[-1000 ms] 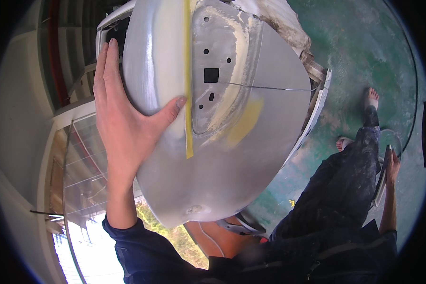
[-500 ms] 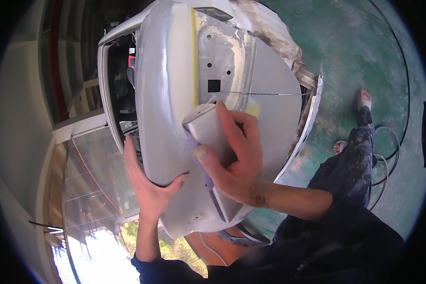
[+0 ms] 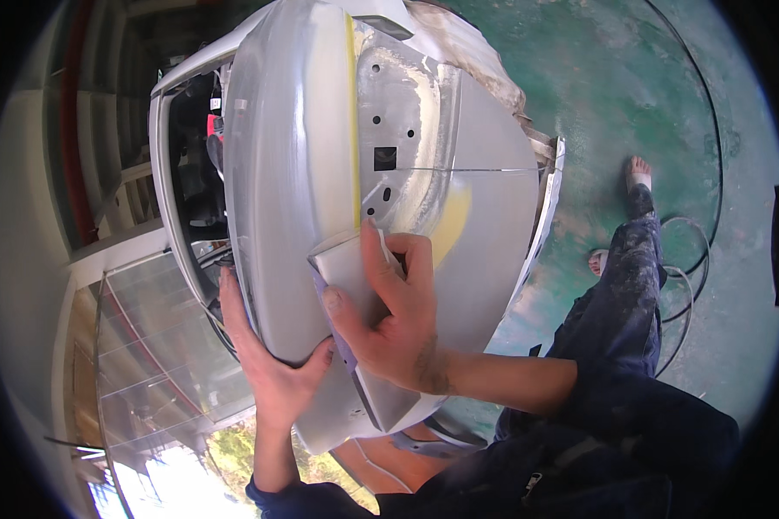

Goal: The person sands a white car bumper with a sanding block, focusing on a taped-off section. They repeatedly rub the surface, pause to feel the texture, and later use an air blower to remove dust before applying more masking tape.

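Note:
A car's rear panel (image 3: pixel 299 285), coated in dull grey, stands in front of me with a yellow strip (image 3: pixel 353 130) running along its crease. My right hand (image 3: pixel 394 324) is closed round a long, pale sanding block (image 3: pixel 346 264) with a purple edge, which lies against the panel beside the lower end of that strip. The block's underside is hidden. On the panel's left edge rests my left hand (image 3: pixel 277 376), its fingers stretched and thumb spread, holding nothing. A yellow filler patch (image 3: pixel 452 227) shows beyond my right hand.
Several holes and a square opening (image 3: pixel 384 158) pierce the recessed area, and a thin wire (image 3: pixel 485 169) stretches from it to the right. Past the car lies a green floor (image 3: pixel 580 104) with a dark hose (image 3: pixel 717 130). Glass panes (image 3: pixel 151 337) stand at left.
The sanding block and my right hand have slid nearer to me along the panel, uncovering more holes and more of the yellow patch. My left hand stays at the edge; the view has shifted slightly.

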Demonstrator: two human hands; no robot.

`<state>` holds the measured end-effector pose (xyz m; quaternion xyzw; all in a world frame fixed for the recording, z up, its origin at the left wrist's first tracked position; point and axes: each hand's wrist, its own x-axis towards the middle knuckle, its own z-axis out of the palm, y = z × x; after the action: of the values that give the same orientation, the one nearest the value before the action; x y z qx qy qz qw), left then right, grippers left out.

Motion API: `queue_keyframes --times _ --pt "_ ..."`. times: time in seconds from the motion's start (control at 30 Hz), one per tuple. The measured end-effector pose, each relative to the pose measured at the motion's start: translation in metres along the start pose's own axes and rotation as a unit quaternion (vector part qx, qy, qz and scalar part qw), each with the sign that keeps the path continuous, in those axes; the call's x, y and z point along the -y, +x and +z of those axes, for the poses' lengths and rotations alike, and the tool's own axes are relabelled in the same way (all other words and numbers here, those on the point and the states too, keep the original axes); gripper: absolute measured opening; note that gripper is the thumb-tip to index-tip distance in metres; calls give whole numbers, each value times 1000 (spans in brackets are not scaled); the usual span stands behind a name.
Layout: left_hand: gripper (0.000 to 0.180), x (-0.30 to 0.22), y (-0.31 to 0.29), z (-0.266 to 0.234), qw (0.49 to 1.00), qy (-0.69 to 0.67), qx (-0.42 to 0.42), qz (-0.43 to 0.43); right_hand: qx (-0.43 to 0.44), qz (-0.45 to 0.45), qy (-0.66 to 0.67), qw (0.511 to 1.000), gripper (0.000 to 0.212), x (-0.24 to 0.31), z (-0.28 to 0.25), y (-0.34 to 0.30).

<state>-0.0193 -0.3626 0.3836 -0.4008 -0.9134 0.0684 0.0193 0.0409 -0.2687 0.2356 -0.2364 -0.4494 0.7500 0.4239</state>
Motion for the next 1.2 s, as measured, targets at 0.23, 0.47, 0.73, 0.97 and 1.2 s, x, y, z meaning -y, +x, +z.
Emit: queue_keyframes --times 0.23,0.47,0.73,0.97,1.2 --pt "117 23 -58 3 998 48 -35 -20 -173 198 175 949 69 0 -13 50" --pt "116 22 -59 3 998 39 -54 5 -103 97 41 989 76 10 3 -3" --pt "115 33 -82 -2 997 50 -60 4 -123 115 26 985 67 23 26 35" --pt "110 35 -86 0 998 22 -60 -9 -142 -30 -37 989 66 -1 41 -13" --pt "104 29 -86 -2 997 28 -71 -3 -133 159 0 978 66 25 22 88"
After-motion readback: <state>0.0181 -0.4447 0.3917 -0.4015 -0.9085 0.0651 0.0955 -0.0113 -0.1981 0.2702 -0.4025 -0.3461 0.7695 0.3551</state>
